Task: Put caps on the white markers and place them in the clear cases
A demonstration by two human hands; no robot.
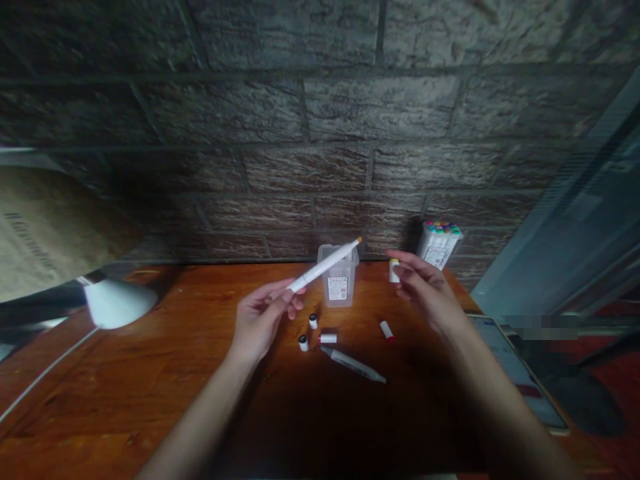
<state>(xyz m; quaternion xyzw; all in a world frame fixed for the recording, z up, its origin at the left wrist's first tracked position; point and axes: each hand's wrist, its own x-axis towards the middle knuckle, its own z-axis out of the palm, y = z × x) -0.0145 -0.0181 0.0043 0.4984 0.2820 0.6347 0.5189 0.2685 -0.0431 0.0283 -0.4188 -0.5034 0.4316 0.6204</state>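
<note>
My left hand (263, 312) is closed on a white marker (323, 267), which slants up to the right with its yellow-orange tip bare. Between the fingers of my right hand (425, 283) is a white marker cap (394, 272) with a yellow end, apart from the marker. Below, an uncapped marker (354, 364) lies on the wooden table. Near it are two black-topped caps, one upright cap (313, 321) and another cap (303, 343), plus a red-ended cap (328, 339) on its side. A further red-ended cap (387, 331) lies to the right.
A clear plastic box (338, 287) with a label stands behind the marker. At the back right is a case full of markers (440, 243). A tablet (520, 373) lies at the right edge, and a lamp (117, 300) stands at left. A brick wall (280, 167) rises behind the table.
</note>
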